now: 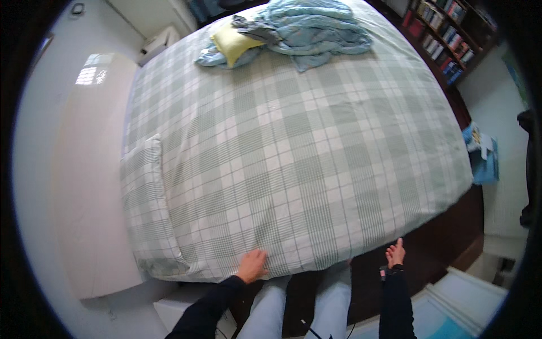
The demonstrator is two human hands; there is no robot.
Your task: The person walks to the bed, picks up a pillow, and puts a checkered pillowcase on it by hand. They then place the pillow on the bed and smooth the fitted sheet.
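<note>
A green-and-white checked bed sheet (296,140) covers the bed in front of me. My left hand (253,265) lies on the sheet at the near edge of the mattress, fingers slightly bent and pointing right; nothing shows in its grasp. Small creases run across the fabric just beyond it. Off the near edge, further right, my right hand (396,254) hangs over the dark floor with one finger extended towards the sheet's hem and no object visible in it. A pillow (152,207) in matching checked fabric rests at the left end, against the headboard.
At the far side are a bunched blue quilt (322,29), a yellow pillow (237,42) and grey cloth (256,30). The pale headboard (97,169) stands left. A bookcase (444,38) and blue bin (485,165) are right. A white cabinet (190,311) sits below left.
</note>
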